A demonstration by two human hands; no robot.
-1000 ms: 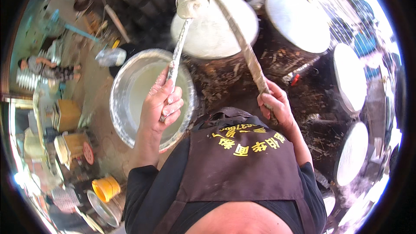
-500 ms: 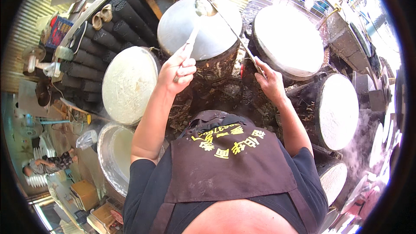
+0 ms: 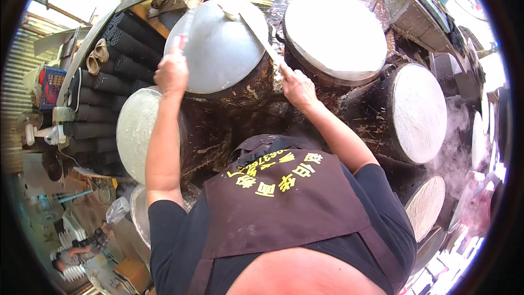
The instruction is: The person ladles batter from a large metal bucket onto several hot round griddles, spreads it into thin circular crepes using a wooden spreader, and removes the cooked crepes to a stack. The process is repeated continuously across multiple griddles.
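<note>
Ahead of me is a round grey metal pan (image 3: 218, 60) on a dark drum-shaped stove, its surface mostly bare. My left hand (image 3: 172, 76) is closed around a narrow tool (image 3: 181, 43) at the pan's left edge; the tool has a red patch and its pale upper part is smeared by motion. My right hand (image 3: 298, 87) grips the near end of a long thin stick (image 3: 262, 38) beside the pan's right edge. The stick slants up and left across the pan. At its far end is a pale, blurred piece (image 3: 218, 3) whose kind I cannot make out.
White-covered round pans stand left (image 3: 135, 136), right (image 3: 335, 33) and farther right (image 3: 419, 112); another (image 3: 427, 207) is lower right, near rising steam. Black perforated cylinders (image 3: 131, 54) are stacked at left, with a pair of shoes (image 3: 98, 54) on them. A person (image 3: 87, 248) is at lower left.
The view has shifted, and the pans sit differently in it. My left hand has moved left with its tool, from over the pan to its left edge. The stick's far end has swung left.
</note>
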